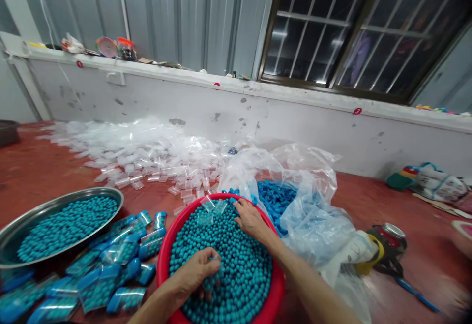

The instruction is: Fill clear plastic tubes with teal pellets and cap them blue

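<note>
A red basin (162, 260) full of round turquoise beads (239, 270) stands in front of me. My left hand (201, 270) is closed around a small clear plastic container (217, 272) with beads in it, low over the bead pile. At the basin's far right side, my right hand (251, 220) reaches over the beads with thumb and forefinger apart. Its fingertips are close to several small blue caps (233, 192) by the far rim; whether they touch one is hard to see. A few clear containers (208, 204) rest on the beads near the back.
Filled blue-capped containers (118, 250) lie left of the basin, beside a metal tray (118, 197) of beads. Many clear containers (147, 154) spread along the wall. Blue caps (275, 198) fill a plastic bag (309, 220); a lidded jar (393, 235) stands at right.
</note>
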`<move>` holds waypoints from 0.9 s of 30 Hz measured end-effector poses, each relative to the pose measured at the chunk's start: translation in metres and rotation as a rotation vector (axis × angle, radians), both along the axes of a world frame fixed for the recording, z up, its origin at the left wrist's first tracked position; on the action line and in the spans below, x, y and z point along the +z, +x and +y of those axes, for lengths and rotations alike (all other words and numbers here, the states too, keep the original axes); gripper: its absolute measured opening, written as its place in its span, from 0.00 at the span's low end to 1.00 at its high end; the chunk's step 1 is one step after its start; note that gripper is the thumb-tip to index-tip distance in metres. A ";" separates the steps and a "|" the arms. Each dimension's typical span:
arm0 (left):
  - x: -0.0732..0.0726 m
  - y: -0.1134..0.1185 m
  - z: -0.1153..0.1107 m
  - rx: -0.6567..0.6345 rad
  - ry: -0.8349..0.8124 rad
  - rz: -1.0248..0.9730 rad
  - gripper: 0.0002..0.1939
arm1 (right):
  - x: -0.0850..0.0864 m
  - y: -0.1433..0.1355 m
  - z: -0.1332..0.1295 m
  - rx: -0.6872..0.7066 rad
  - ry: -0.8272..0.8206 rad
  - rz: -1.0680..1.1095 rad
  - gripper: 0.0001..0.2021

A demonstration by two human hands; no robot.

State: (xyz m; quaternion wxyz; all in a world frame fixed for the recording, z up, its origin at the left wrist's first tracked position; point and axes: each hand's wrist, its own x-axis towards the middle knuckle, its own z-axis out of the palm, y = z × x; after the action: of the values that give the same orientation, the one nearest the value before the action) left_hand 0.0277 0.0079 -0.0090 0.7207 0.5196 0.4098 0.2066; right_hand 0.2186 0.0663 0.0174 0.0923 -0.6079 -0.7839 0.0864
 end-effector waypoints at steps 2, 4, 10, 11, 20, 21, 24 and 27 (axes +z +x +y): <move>-0.005 -0.001 0.003 0.030 -0.005 -0.017 0.22 | -0.007 -0.005 0.010 -0.025 0.031 -0.039 0.24; -0.011 -0.002 0.006 0.036 -0.006 -0.034 0.24 | -0.016 -0.010 0.008 -0.019 0.031 -0.073 0.24; -0.022 -0.003 0.010 -0.003 -0.017 -0.066 0.26 | -0.022 0.000 -0.036 0.099 -0.026 -0.125 0.15; -0.023 -0.003 0.010 -0.003 -0.024 -0.076 0.26 | -0.018 0.005 -0.039 0.114 -0.034 -0.123 0.12; -0.020 -0.002 0.010 0.030 -0.045 -0.129 0.28 | 0.007 0.031 0.022 -0.300 0.183 -0.116 0.12; -0.018 -0.002 0.009 0.045 -0.043 -0.132 0.28 | 0.007 0.033 0.028 -0.314 0.185 -0.106 0.12; -0.012 -0.002 0.007 0.109 -0.046 -0.135 0.25 | 0.003 0.037 0.030 -0.284 0.187 -0.055 0.14; -0.003 -0.003 0.005 0.123 -0.061 -0.156 0.23 | -0.006 0.032 0.016 -0.178 0.178 0.026 0.18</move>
State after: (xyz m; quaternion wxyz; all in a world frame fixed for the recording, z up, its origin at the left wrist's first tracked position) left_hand 0.0249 0.0128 -0.0116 0.7519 0.4535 0.3897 0.2776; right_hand 0.2502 0.0818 0.0114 0.1634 -0.6633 -0.7301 0.0158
